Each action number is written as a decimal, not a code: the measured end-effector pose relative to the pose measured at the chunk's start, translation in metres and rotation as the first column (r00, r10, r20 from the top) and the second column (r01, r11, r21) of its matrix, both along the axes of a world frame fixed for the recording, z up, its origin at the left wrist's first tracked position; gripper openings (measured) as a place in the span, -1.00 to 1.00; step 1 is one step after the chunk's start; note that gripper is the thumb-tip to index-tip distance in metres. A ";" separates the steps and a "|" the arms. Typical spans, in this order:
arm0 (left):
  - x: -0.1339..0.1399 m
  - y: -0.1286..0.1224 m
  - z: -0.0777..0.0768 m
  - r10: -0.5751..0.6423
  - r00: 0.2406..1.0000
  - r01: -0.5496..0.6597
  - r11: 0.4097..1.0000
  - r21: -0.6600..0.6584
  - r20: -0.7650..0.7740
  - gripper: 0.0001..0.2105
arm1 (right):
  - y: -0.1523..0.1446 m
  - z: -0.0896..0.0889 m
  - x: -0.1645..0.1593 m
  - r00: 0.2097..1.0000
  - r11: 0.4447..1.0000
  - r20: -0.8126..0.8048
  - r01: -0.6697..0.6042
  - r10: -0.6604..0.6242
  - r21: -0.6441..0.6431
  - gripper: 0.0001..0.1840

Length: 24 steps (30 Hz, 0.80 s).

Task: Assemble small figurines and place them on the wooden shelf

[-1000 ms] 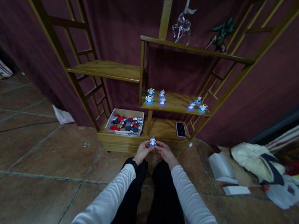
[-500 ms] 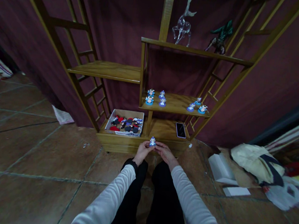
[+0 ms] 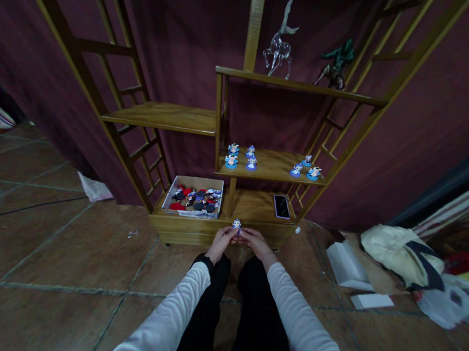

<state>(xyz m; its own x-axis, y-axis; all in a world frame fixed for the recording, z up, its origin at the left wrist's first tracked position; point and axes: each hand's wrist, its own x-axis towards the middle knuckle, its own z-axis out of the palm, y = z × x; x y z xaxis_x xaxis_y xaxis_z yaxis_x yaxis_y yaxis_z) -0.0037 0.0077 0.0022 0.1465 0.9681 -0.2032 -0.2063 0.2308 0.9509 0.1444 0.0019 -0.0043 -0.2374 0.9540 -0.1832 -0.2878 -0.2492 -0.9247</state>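
Observation:
A small purple-and-white figurine is pinched between my two hands, just in front of the low wooden cabinet. My left hand grips it from the left, and my right hand from the right; the fingers hide its base. Behind my left hand, a cardboard box holds many jumbled figurines in red, black and white. Similar figurines stand on the shelf above: a blue-based group with purple ones on the left, and several more on the right.
A phone lies on the lower shelf. Higher up stand a clear deer ornament and a dark green statue. On the floor at right are a white box, a pale bag and a plastic bag.
Both hands still hold the figurine, which appears turned slightly and a little lower relative to the fingers. The camera view has shifted slightly, moving the shelves down and left.

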 end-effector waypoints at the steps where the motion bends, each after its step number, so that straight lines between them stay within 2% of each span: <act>1: -0.001 0.000 0.000 0.001 1.000 -0.001 1.000 -0.011 -0.002 -0.64 | 0.000 0.000 0.000 1.000 1.000 0.009 -0.003 0.003 0.007 -0.59; 10: 0.001 0.001 -0.001 0.008 1.000 -0.004 0.991 -0.136 0.028 -0.64 | 0.005 -0.006 -0.005 0.986 0.994 0.129 0.095 -0.101 0.056 -0.62; 19: -0.001 0.003 -0.003 -0.029 0.997 0.041 0.981 -0.187 0.066 -0.56 | 0.006 -0.007 -0.008 0.969 0.972 0.174 0.141 -0.175 0.188 -0.66; 24: -0.002 0.002 -0.004 0.009 0.995 0.011 0.979 -0.202 0.097 -0.58 | 0.005 -0.007 -0.008 0.958 0.963 0.203 0.157 -0.203 0.220 -0.67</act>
<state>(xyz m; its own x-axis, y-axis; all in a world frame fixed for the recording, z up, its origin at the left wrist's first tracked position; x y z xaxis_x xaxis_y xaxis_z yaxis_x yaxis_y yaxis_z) -0.0060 0.0100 -0.0018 0.1758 0.9085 -0.3792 -0.2946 0.4161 0.8603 0.1362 0.0069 -0.0116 -0.0337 0.9994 -0.0127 -0.0927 -0.0157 -0.9956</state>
